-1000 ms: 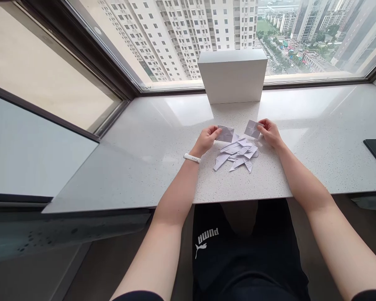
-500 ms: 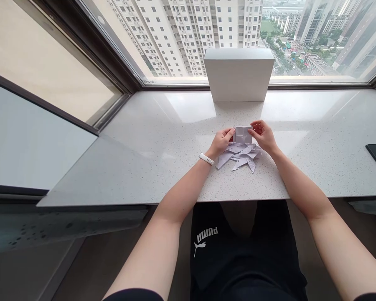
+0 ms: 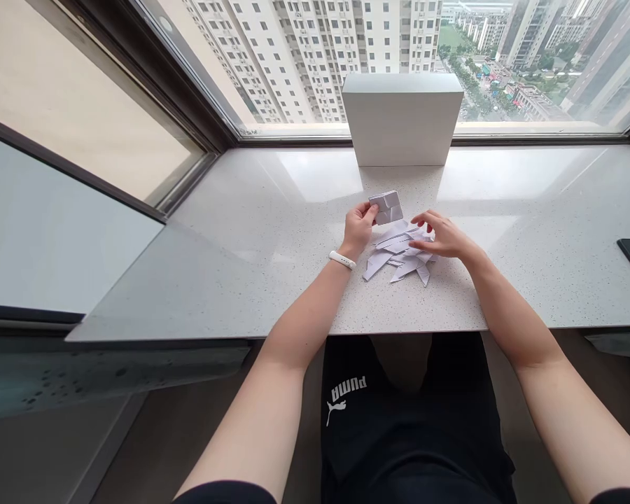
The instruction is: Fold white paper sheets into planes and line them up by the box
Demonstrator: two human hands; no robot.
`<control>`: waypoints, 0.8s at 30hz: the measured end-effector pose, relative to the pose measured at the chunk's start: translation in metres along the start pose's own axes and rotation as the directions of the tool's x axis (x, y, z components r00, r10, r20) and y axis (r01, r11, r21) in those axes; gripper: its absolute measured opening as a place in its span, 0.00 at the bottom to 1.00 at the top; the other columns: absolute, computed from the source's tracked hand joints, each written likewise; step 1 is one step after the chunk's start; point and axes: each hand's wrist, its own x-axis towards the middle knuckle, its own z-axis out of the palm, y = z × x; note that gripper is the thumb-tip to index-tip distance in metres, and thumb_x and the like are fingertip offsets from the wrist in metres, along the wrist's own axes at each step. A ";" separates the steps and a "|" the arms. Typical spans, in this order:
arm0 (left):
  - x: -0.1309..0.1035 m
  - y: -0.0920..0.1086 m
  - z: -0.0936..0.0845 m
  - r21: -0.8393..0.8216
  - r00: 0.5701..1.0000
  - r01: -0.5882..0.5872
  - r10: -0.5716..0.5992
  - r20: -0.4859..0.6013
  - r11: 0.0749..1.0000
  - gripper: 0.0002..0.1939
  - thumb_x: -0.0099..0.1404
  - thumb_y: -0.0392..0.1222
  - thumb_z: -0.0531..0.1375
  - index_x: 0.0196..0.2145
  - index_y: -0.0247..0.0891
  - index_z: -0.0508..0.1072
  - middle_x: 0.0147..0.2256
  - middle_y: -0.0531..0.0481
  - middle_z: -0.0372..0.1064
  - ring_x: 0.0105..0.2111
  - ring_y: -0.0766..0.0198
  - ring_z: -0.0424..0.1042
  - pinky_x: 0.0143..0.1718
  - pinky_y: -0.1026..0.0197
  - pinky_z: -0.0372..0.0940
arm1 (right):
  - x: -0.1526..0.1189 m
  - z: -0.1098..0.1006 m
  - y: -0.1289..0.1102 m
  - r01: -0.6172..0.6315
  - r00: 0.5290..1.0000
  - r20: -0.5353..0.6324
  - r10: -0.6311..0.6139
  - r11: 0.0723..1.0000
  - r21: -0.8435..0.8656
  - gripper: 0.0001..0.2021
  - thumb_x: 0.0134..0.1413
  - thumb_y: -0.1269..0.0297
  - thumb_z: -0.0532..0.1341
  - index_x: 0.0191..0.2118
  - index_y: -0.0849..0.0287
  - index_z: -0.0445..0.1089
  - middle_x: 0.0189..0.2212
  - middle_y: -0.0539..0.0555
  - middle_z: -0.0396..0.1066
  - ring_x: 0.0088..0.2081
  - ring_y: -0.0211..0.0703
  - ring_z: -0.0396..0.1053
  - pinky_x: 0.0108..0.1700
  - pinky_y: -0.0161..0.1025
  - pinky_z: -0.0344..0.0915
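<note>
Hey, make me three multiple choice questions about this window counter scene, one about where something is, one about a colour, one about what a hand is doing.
1. Where is the white box?
A. against the window, beyond the paper pile
B. on the person's lap
C. at the counter's left end

2. What colour is the band on the left wrist?
A. black
B. white
C. red

3. What is the left hand doing?
A. lying flat on the counter
B. holding a folded paper piece
C. gripping the phone

Answers:
1 A, the box stands at the glass behind the paper pile.
2 B, the band shows white against the arm.
3 B, its fingers pinch the folded paper piece above the counter, while the right hand rests on the pile.
</note>
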 end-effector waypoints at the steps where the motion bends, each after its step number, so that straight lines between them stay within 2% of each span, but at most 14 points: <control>1: 0.001 0.000 -0.001 -0.003 1.000 0.007 -0.007 -0.012 1.000 0.17 0.76 0.56 0.80 0.48 0.39 0.90 0.51 0.39 0.92 0.53 0.48 0.90 0.60 0.45 0.85 | -0.002 -0.002 0.002 -0.006 0.999 0.050 0.007 0.999 -0.031 0.33 0.59 0.37 0.83 0.61 0.52 0.84 0.58 0.64 0.84 0.52 0.63 0.81 0.57 0.59 0.80; 4: 0.001 0.000 -0.002 0.000 1.000 0.023 -0.023 -0.014 1.000 0.15 0.76 0.54 0.80 0.47 0.40 0.90 0.51 0.40 0.92 0.52 0.48 0.90 0.60 0.47 0.85 | -0.003 -0.003 0.006 -0.031 0.994 0.107 0.038 0.997 -0.069 0.28 0.60 0.45 0.84 0.60 0.51 0.85 0.53 0.62 0.85 0.49 0.62 0.81 0.55 0.57 0.80; 7: -0.001 0.000 -0.001 0.000 1.000 0.027 -0.027 -0.006 1.000 0.13 0.76 0.52 0.80 0.47 0.40 0.90 0.50 0.40 0.92 0.52 0.48 0.91 0.60 0.46 0.84 | -0.001 0.000 0.008 -0.049 0.998 0.042 0.051 0.998 -0.048 0.20 0.66 0.53 0.80 0.58 0.51 0.85 0.50 0.60 0.86 0.45 0.57 0.80 0.54 0.56 0.80; 10: -0.001 0.001 -0.001 -0.012 1.000 0.026 -0.026 -0.009 1.000 0.12 0.77 0.50 0.79 0.46 0.40 0.90 0.50 0.40 0.92 0.51 0.48 0.90 0.59 0.46 0.84 | 0.001 0.003 0.010 -0.065 0.997 -0.047 0.064 0.998 -0.018 0.16 0.68 0.56 0.77 0.57 0.51 0.84 0.51 0.59 0.86 0.44 0.55 0.79 0.55 0.57 0.80; 17: 0.003 0.000 -0.002 -0.034 0.999 0.024 -0.025 -0.032 0.999 0.15 0.75 0.53 0.81 0.46 0.40 0.89 0.50 0.40 0.92 0.53 0.47 0.91 0.60 0.47 0.85 | 0.006 0.003 0.017 -0.063 0.952 -0.295 0.079 0.996 0.063 0.18 0.72 0.46 0.75 0.58 0.51 0.82 0.55 0.62 0.84 0.48 0.57 0.80 0.57 0.59 0.81; 21: 0.003 -0.001 -0.003 -0.025 1.000 0.016 -0.017 -0.025 1.000 0.15 0.75 0.53 0.81 0.47 0.40 0.90 0.50 0.39 0.92 0.53 0.47 0.91 0.60 0.46 0.86 | 0.005 -0.003 0.017 -0.071 0.956 -0.283 0.074 0.997 0.022 0.20 0.71 0.44 0.77 0.56 0.51 0.82 0.56 0.63 0.83 0.51 0.60 0.79 0.59 0.60 0.79; 24: 0.001 0.000 -0.003 -0.022 0.999 0.018 -0.018 -0.028 1.000 0.14 0.76 0.53 0.80 0.47 0.40 0.89 0.50 0.39 0.92 0.53 0.47 0.91 0.60 0.45 0.86 | 0.000 -0.009 0.012 -0.082 0.970 -0.233 0.074 0.996 -0.025 0.19 0.71 0.44 0.78 0.54 0.51 0.82 0.50 0.61 0.83 0.48 0.60 0.78 0.57 0.58 0.77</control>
